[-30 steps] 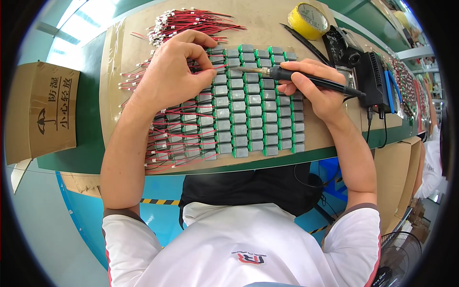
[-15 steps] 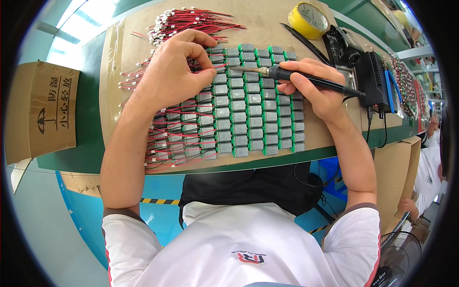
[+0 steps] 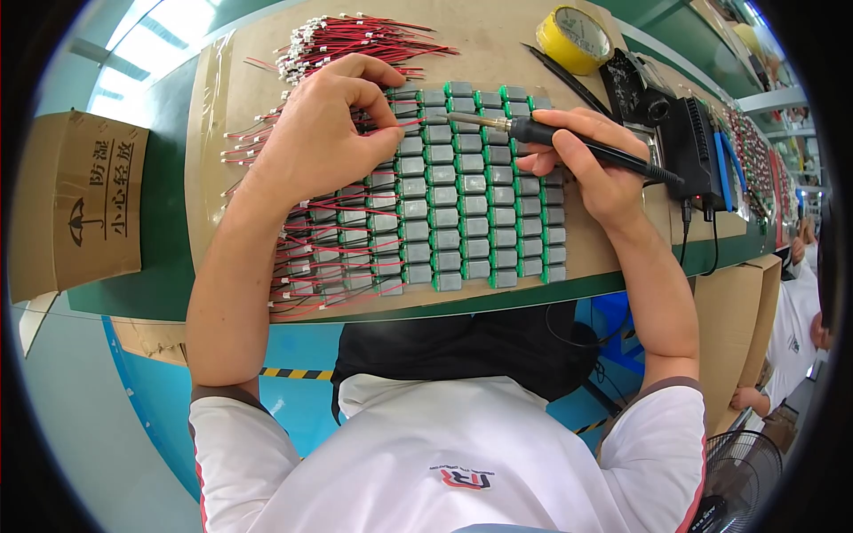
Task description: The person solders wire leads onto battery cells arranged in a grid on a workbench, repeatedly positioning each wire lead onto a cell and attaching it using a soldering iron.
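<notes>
Rows of small grey battery cells with green circuit strips (image 3: 474, 184) cover the middle of the cardboard-topped bench. Over their upper left part, my left hand (image 3: 342, 120) pinches a thin red wire (image 3: 413, 122) between thumb and finger. Its end points toward the cells just right of my fingertips. A soldering iron (image 3: 533, 132) is gripped like a pen in my right hand (image 3: 597, 160). The iron's metal tip hovers over the upper cells, a little right of the red wire and apart from it. Red and black leads with white connectors (image 3: 306, 266) hang off the cells on the left.
A pile of loose red and black leads (image 3: 355, 44) lies at the far side. A yellow tape roll (image 3: 576, 40), an iron stand (image 3: 635, 89) and a black soldering station (image 3: 697, 147) with cords stand at right. A carton (image 3: 80, 204) sits left. A co-worker (image 3: 791, 329) is at far right.
The soldering iron's tip has moved right and slightly away from me, off the spot by my left fingertips. My left hand has stayed in place with its pinch.
</notes>
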Motion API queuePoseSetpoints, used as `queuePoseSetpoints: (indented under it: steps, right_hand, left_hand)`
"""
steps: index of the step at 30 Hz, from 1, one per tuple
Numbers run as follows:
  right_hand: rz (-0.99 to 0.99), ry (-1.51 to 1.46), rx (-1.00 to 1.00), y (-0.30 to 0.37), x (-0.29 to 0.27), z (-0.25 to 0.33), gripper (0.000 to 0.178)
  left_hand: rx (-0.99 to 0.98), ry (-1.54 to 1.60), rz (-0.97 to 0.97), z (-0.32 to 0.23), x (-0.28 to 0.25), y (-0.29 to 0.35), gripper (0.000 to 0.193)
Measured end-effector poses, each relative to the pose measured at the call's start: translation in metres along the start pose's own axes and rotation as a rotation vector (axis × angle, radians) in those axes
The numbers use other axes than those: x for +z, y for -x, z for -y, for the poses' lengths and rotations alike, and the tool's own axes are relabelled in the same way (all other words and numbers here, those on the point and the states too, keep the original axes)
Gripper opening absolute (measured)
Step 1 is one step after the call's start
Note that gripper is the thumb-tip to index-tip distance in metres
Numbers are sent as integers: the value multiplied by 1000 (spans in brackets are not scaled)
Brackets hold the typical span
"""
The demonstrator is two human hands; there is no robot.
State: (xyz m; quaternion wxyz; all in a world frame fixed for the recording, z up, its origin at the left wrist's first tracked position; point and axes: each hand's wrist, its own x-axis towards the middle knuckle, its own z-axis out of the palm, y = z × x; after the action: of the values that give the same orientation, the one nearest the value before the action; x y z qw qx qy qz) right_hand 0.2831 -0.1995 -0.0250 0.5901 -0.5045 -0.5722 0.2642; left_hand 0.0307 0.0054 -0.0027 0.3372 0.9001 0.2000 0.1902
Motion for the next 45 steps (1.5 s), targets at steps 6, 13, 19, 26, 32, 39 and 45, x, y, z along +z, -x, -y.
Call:
queuePoseSetpoints:
  steps: [6, 13, 19, 26, 32, 39, 45]
  right_hand:
    - [-18, 94, -142, -8, 2, -3, 27]
    - [125, 307, -149, -23, 18, 5, 29]
    - [113, 476, -444, -50, 55, -4, 25]
    - [167, 497, -414, -60, 64, -13, 37]
    - [153, 545, -383, -56, 61, -6, 39]
    - [130, 548, -390, -53, 65, -2, 38]
    - [146, 499, -389, -51, 62, 1, 36]
  left_hand:
    - [41, -10, -16, 3, 2, -1, 10]
    - [-11, 17, 7, 0, 1, -1, 8]
    - [24, 24, -37, 3, 2, -1, 13]
    - [36, 40, -42, 5, 2, -1, 13]
    - [34, -23, -5, -1, -1, -1, 11]
    - [62, -12, -32, 1, 3, -2, 19]
    - [87, -12, -28, 1, 3, -1, 18]
